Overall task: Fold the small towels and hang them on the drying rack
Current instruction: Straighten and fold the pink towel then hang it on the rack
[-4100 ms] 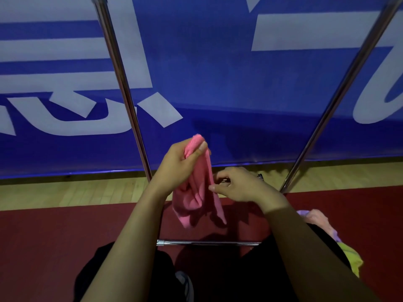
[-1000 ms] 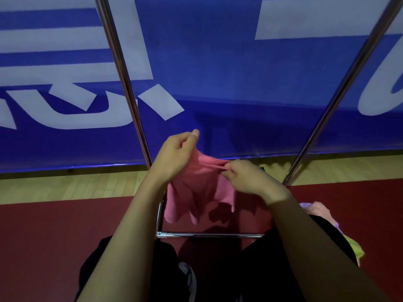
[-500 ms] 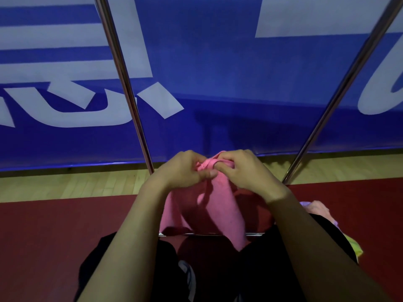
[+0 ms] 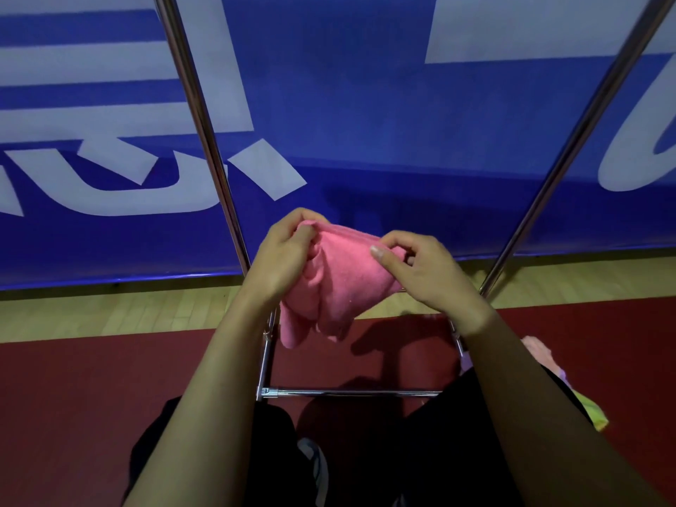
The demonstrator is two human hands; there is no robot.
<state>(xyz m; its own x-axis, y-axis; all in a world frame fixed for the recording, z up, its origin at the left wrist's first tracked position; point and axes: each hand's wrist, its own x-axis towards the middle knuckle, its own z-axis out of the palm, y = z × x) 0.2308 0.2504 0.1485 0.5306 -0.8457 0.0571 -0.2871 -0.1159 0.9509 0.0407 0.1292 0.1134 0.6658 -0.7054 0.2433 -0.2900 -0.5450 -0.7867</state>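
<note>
While raised side by side, left hand (image 4: 281, 261) and right hand (image 4: 426, 272) pinch pink towel (image 4: 344, 276).

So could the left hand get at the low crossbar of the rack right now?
Probably not yet: the left hand grips the pink towel together with the right hand. The crossbar itself lies unobstructed below them.

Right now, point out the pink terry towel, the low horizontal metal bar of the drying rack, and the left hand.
pink terry towel (image 4: 344, 272): head view, its bunched middle.
horizontal metal bar (image 4: 351, 392): head view, mid-span.
left hand (image 4: 283, 258): head view, back of hand.
</note>
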